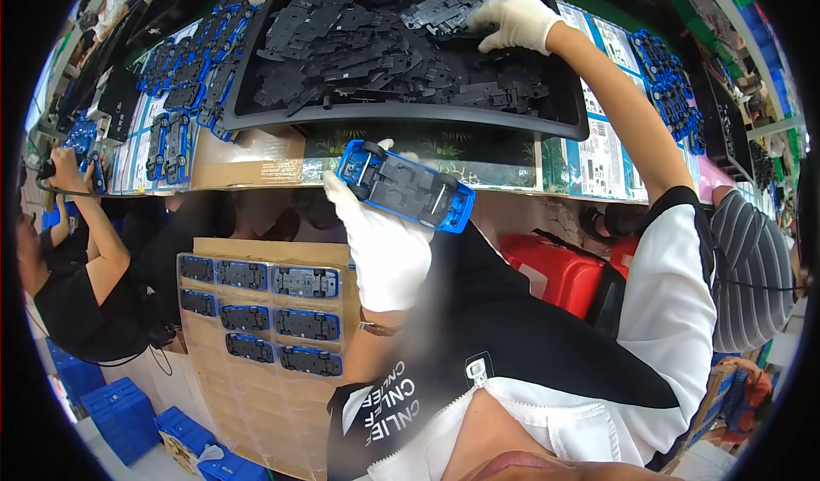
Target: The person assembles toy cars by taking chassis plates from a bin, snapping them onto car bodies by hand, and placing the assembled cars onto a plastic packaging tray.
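Note:
My left hand [389, 255], in a white glove, grips a blue toy car [406, 189] turned underside up. The car's dark chassis and wheels face upward, and my fingers wrap around its near side. Farther off, over a large black tray [410, 115], is my white-gloved right hand [519, 23]. Its thumb and forefinger are apart, beside a greyish plastic chassis plate [444, 13]; whether they touch it is unclear. Many loose black chassis plates [342, 49] lie heaped in the tray.
A cardboard-backed tray [256, 404] at lower left holds several upside-down blue cars [306, 282]. More cars stand left [175, 143] and right [670, 88] of the black tray. A red case [551, 272] sits below the bench. Another person [85, 267] works at the left.

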Demonstrator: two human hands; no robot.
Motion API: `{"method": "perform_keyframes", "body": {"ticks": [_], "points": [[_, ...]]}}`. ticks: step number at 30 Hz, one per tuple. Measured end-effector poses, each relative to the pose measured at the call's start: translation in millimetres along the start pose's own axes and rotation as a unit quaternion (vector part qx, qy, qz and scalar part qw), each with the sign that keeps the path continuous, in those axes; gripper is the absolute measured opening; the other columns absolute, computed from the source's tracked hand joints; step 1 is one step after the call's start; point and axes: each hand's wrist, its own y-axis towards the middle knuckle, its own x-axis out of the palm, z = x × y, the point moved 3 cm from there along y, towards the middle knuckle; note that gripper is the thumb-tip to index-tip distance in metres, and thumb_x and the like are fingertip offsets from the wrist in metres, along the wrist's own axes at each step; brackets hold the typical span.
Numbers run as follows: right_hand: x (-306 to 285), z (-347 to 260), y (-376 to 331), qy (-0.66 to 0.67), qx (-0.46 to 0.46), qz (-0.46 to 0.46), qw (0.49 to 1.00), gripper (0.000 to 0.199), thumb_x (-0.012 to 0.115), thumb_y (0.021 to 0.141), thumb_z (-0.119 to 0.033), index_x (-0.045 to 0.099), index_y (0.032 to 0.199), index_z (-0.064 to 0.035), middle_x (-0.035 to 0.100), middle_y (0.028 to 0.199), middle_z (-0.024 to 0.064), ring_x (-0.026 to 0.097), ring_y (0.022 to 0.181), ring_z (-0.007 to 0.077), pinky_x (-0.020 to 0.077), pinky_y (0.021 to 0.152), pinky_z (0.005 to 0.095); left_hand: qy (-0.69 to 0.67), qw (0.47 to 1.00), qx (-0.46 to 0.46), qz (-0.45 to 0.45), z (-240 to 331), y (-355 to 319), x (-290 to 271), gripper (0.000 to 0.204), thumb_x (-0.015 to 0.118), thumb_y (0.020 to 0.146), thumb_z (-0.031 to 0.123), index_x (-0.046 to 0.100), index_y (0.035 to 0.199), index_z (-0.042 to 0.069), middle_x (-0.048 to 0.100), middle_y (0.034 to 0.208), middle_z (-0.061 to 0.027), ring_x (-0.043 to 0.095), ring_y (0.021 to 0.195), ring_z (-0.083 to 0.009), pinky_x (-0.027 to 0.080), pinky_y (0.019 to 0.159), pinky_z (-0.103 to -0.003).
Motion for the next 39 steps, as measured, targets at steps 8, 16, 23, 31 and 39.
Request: {"method": "perform_keyframes", "body": {"ticks": [8,16,23,31,39], "points": [[32.1,24.4,6.6,0.355,0.072,0.016,0.932,0.036,0.069,0.09,-0.024,0.067,0.126,-0.0185,0.07,0.096,0.012,0.063,0.081,0.0247,0.0495,0.083,0.0321,-0.006,1.0,-0.011,0.012,-3.6,1.2,6.8,0.083,0.038,0.092,0.076,0.048,0.134,0.005,0.058,0.115,-0.0137,0.057,0.108,-0.0309,0.048,0.098,-0.046],[21.0,-7.7,-4.1,-0.039,0.017,0.017,0.999,0.047,0.066,0.09,-0.038,0.06,0.133,-0.0218,0.067,0.104,0.0143,0.064,0.1,0.0338,0.0507,0.089,0.0402,-0.12,0.991,-0.057,0.024,-5.4,1.5,8.6,0.083,0.041,0.09,0.076,0.05,0.133,0.006,0.059,0.115,-0.0135,0.057,0.109,-0.0311,0.048,0.098,-0.047],[29.4,-18.6,-3.8,-0.099,-0.002,-0.044,0.994,0.052,0.061,0.092,-0.042,0.054,0.135,-0.0131,0.064,0.11,0.0169,0.062,0.103,0.0366,0.0512,0.086,0.0447,-0.139,0.988,-0.062,0.012,-4.1,1.4,8.2,0.083,0.033,0.093,0.076,0.05,0.135,0.006,0.058,0.121,-0.0143,0.055,0.114,-0.0321,0.044,0.102,-0.048],[-28.3,-55.4,-34.7,0.077,0.028,0.209,0.974,0.04,0.066,0.089,-0.037,0.065,0.125,-0.0198,0.063,0.109,0.0157,0.063,0.097,0.0346,0.0519,0.081,0.0418,-0.189,0.981,-0.038,-0.028,-4.4,-0.4,3.7,0.086,0.036,0.09,0.078,0.051,0.134,0.006,0.058,0.122,-0.014,0.054,0.112,-0.0315,0.045,0.102,-0.048],[-44.0,-225.4,-137.7,0.18,0.0,0.207,0.962,0.053,0.08,0.072,-0.031,0.065,0.122,-0.0191,0.062,0.105,0.0116,0.065,0.085,0.0307,0.0548,0.069,0.0395,-0.088,0.992,0.073,0.053,-2.6,-0.1,22.4,0.086,0.032,0.091,0.079,0.049,0.138,0.008,0.053,0.136,-0.0112,0.053,0.115,-0.0245,0.038,0.107,-0.041]]}}
